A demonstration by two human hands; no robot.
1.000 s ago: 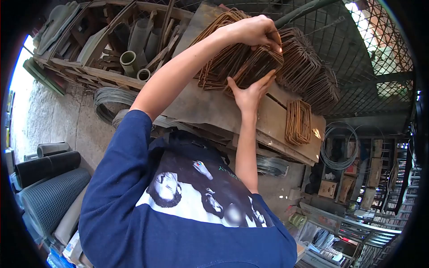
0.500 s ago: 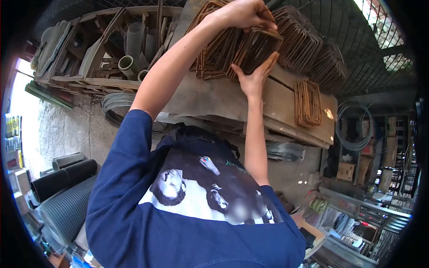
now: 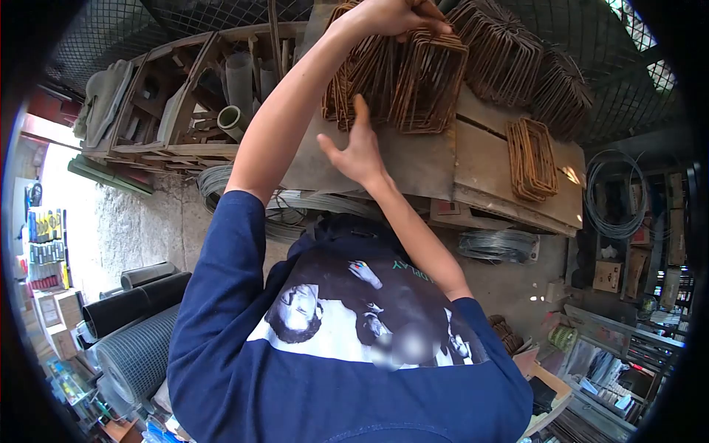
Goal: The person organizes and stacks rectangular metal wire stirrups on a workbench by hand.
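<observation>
Several rusty rectangular wire frames (image 3: 432,88) stand in a bunch on the wooden table (image 3: 484,166) at the top. My left hand (image 3: 402,16) is at the upper edge of this bunch, its fingers curled over the top of the frames. Lower and to the left, my right hand (image 3: 356,151) is open above the table edge, thumb and fingers spread, holding nothing. Its fingertips are near the lower left frames. More frames (image 3: 351,96) lean behind them on the left.
Darker wire frames (image 3: 502,55) and a small rusty bundle (image 3: 532,159) lie to the right. Wire coils (image 3: 498,245) sit below the table. A wooden rack (image 3: 173,151) with tubes is on the left; mesh rolls (image 3: 136,354) lie at lower left.
My right hand has left the right frames and moved left and down. My left hand stays at the top of the bunch. The view has shifted slightly.
</observation>
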